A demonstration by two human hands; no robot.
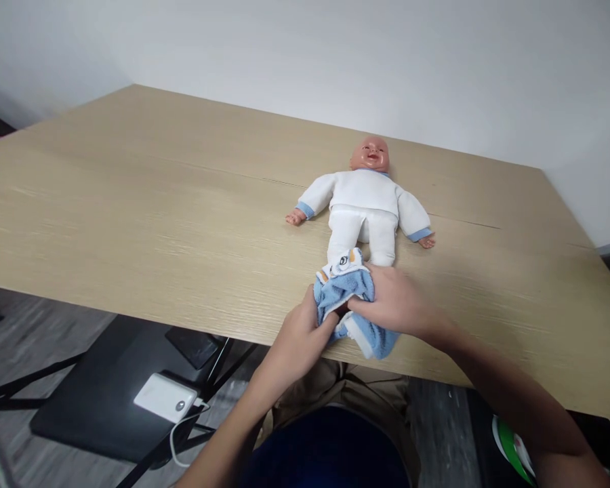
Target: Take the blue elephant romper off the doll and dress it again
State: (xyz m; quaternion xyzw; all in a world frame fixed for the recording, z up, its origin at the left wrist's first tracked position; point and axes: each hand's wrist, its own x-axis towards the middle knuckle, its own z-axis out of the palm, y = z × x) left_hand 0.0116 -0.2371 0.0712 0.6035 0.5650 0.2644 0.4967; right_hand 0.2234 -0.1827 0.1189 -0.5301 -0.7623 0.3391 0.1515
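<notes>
A baby doll (pixel 364 190) lies face up on the wooden table, its head toward the wall and arms spread. It has on a white top with blue cuffs, and its legs are white. At the lower end of those legs are small blue pants (pixel 346 287) with white trim and a cartoon print. My left hand (pixel 305 332) grips the left edge of the pants. On the opposite edge, my right hand (pixel 399 298) holds the cloth with its thumb inside the opening. The doll's feet are hidden by the cloth and my hands.
The wide wooden table (pixel 183 224) reaches back to a pale wall (pixel 305 61). Below its front edge at left, a white power bank (pixel 165 397) with a cable and a dark phone (pixel 192 346) rest on a black chair seat (pixel 102 386). A green and white object (pixel 513 447) is at lower right.
</notes>
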